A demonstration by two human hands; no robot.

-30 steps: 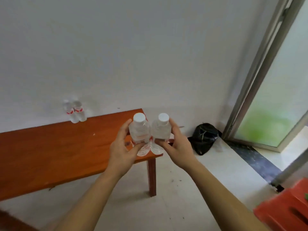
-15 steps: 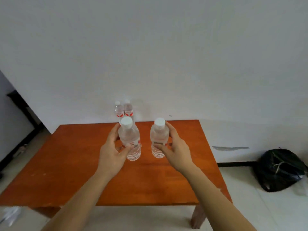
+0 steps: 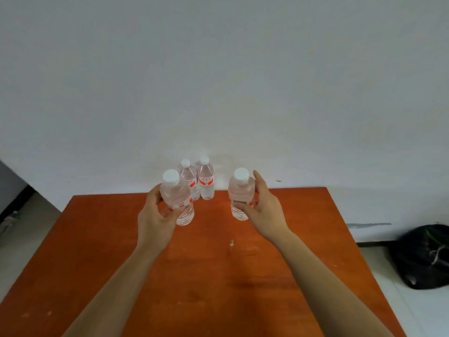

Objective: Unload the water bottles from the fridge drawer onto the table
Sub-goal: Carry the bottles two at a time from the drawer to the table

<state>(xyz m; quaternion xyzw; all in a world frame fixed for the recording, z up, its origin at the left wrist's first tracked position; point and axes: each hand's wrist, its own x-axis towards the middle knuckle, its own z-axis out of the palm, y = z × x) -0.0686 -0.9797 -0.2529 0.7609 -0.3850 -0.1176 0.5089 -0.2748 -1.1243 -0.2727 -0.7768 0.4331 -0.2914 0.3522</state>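
1. Your left hand [image 3: 155, 215] curls its fingers and thumb round the left bottle [image 3: 176, 198]. It has clear water inside, a white cap on, and it leans a bit.
2. Your right hand [image 3: 264, 210] grips the right bottle [image 3: 240, 193], which is upright, capped and holds water.
3. Both bottles are over the orange table [image 3: 218, 276].
4. Just past your left fingertips stand the back left bottle [image 3: 189, 181] and the back right bottle [image 3: 206, 181], side by side with red labels.
5. Far right of your right fingers, a black bag [image 3: 425, 256] sits on the floor.
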